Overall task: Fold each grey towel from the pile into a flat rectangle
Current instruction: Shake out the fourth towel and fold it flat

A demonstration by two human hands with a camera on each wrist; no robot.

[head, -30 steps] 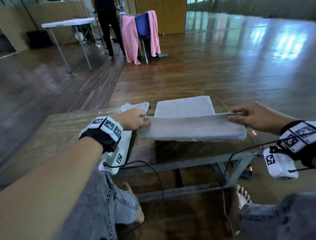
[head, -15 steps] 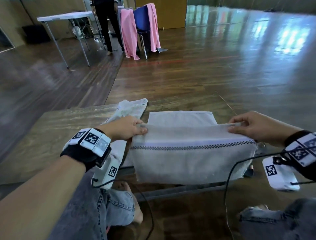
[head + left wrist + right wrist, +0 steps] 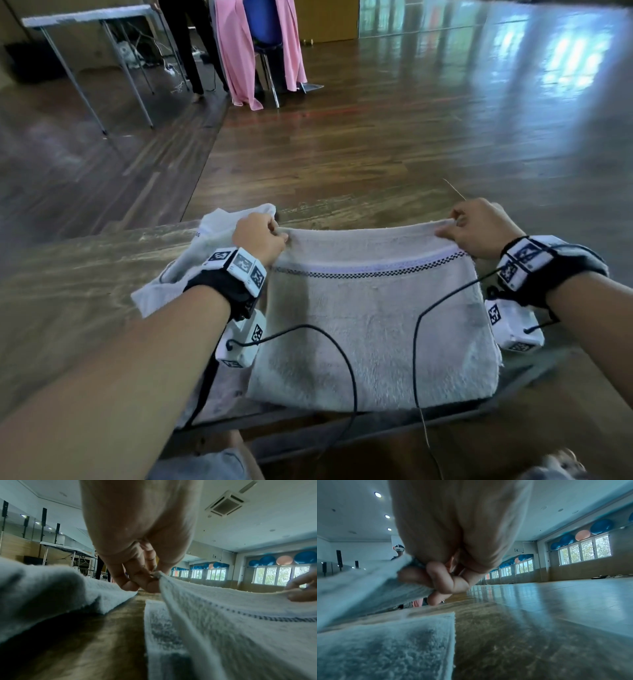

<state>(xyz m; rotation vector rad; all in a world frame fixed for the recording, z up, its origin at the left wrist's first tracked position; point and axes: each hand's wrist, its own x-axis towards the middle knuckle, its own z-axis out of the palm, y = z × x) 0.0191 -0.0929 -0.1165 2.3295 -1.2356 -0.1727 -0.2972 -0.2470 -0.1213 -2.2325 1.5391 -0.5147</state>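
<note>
A grey towel [image 3: 373, 329] with a dark checked stripe lies doubled over on the wooden table [image 3: 68, 274]. Its upper layer reaches the far edge. My left hand [image 3: 263, 240] pinches the far left corner of that layer [image 3: 159, 576]. My right hand [image 3: 476, 226] pinches the far right corner [image 3: 412, 566]. The held edge is stretched between both hands, slightly above the lower layer [image 3: 385, 642]. A second grey towel [image 3: 212, 240] lies crumpled to the left, partly under my left wrist.
The towel's near edge hangs a little over the table's front edge. Black cables from the wrist cameras cross the towel [image 3: 342, 346]. Beyond the table lies wooden floor, with a chair draped in pink cloth [image 3: 239, 51], a standing person [image 3: 185, 41] and a folding table [image 3: 85, 17].
Both hands carried the towel's gripped edge away from me and over the lower layer, as far as the far edge. The towel now lies doubled on the table.
</note>
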